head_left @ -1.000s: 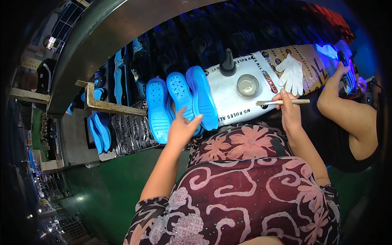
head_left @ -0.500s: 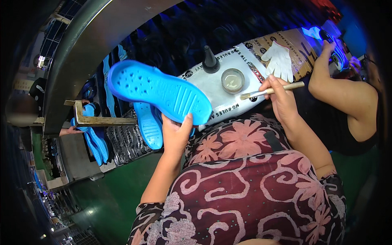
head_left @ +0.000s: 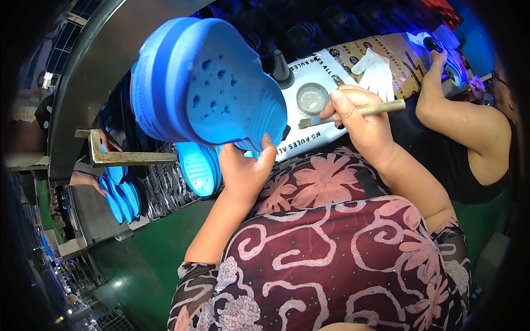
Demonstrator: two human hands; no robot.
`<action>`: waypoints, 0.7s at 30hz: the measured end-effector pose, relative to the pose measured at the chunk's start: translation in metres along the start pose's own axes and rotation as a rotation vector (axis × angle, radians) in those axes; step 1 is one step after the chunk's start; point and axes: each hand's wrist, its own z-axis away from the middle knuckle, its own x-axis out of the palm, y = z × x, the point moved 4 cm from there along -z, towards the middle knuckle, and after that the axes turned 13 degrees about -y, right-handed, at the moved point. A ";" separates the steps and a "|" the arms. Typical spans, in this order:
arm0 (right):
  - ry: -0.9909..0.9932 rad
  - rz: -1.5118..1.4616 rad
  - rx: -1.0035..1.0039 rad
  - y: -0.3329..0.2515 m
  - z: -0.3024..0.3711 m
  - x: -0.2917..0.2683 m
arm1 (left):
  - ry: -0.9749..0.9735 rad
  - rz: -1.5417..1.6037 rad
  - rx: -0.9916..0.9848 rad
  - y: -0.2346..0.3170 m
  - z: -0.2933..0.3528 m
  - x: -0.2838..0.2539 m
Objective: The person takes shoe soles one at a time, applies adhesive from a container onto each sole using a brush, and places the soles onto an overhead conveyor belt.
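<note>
While my left hand point(head_left: 243, 168) grips the narrower end of a blue shoe sole point(head_left: 221, 88), thumb on its inner face and fingers underneath, the sole stands tilted up above that hand, its wide, holed end raised highest. My right hand point(head_left: 361, 118) is closed around a paintbrush point(head_left: 381, 108), thumb and fingers pinching the wooden handle. The bristles point left towards the sole, with a narrow gap showing between the two, so the sole lies to the left of my right hand.

Dark printed lettering runs along the edges of the white sheet point(head_left: 307, 74) beyond my hands, partly covered by the sole and the brush. Dark print also marks the brown wrapping point(head_left: 386, 47) to the right, where a white glove point(head_left: 378, 74) lies.

On the white sheet, just past the bristles, sits a round cup point(head_left: 299, 103) with a pale, cloudy liquid point(head_left: 313, 100) inside. Near it stands a black cone-shaped bottle point(head_left: 281, 69); its contents are hidden. More blue soles point(head_left: 197, 172) lie left of my left wrist, and farther left another person's hand point(head_left: 88, 181) reaches towards a separate blue group point(head_left: 126, 197) on the counter point(head_left: 102, 218).
</note>
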 end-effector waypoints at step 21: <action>-0.223 0.064 0.060 0.018 -0.031 0.033 | -0.159 -0.105 0.039 -0.008 0.009 0.008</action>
